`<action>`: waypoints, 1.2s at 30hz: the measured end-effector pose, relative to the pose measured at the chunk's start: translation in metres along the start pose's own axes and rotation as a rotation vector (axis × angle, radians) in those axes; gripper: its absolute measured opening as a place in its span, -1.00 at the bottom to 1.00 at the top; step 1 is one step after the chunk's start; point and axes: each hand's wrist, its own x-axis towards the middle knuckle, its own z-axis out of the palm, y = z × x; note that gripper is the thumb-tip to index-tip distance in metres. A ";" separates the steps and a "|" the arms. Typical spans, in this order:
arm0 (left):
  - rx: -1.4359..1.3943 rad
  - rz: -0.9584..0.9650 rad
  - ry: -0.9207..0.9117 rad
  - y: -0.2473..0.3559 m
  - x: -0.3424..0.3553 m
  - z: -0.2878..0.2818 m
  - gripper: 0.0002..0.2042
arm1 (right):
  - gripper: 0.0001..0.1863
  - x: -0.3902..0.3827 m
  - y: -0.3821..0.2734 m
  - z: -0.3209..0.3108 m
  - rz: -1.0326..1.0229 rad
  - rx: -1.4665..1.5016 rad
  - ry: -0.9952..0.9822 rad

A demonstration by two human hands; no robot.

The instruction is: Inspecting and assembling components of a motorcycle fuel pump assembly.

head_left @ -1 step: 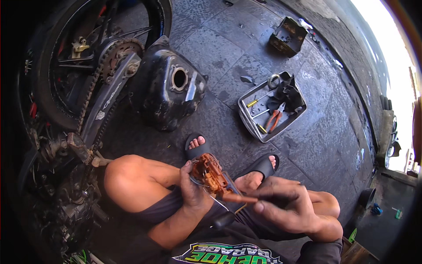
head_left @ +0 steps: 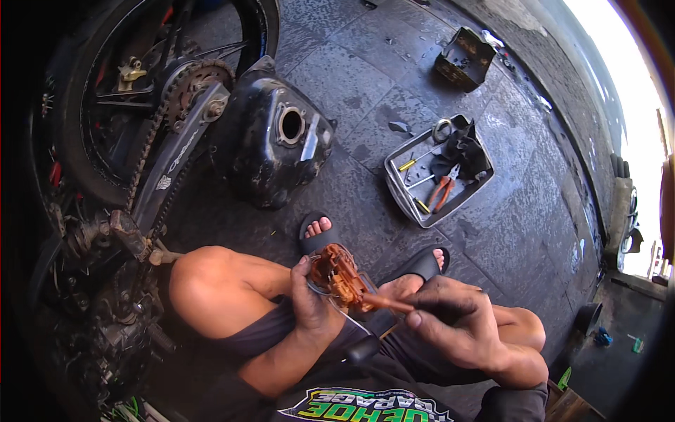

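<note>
A rust-brown fuel pump assembly (head_left: 337, 278) is in my left hand (head_left: 309, 302), whose thumb and fingers wrap round its near-left side. From it a thin metal wire runs down towards a black float (head_left: 363, 348) above my lap. My right hand (head_left: 457, 320) is closed in a pinch at the right end of a brown tube-like piece (head_left: 387, 303). That piece's other end meets or overlaps the pump body; whether it is joined there cannot be made out. The right fingertips are dark with grime.
Ahead on the left lies a black fuel tank (head_left: 271, 151) with a round opening, beside a motorcycle wheel (head_left: 77, 141) and chain (head_left: 144, 155). A grey tray (head_left: 397, 193) holds orange-handled pliers (head_left: 443, 193) and screwdrivers. Farther off stands a dark open box (head_left: 450, 67).
The brown tube-like piece has swung up slightly at its right end, and my right fingers have moved with it. The float has shifted a little right and up.
</note>
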 end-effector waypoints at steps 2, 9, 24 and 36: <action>-0.117 0.062 -0.047 0.001 -0.004 0.009 -0.55 | -0.77 0.001 0.022 0.008 0.063 0.020 0.045; 0.103 0.287 -0.036 -0.002 -0.005 0.009 -0.67 | -0.76 0.013 0.022 0.018 0.126 -0.184 0.196; 0.131 0.257 0.014 -0.002 -0.005 0.011 -0.66 | -0.76 0.025 0.031 0.013 0.080 -0.322 0.095; 0.097 0.222 0.025 -0.006 -0.005 0.004 -0.70 | -0.80 0.018 0.045 0.024 0.002 -0.246 0.128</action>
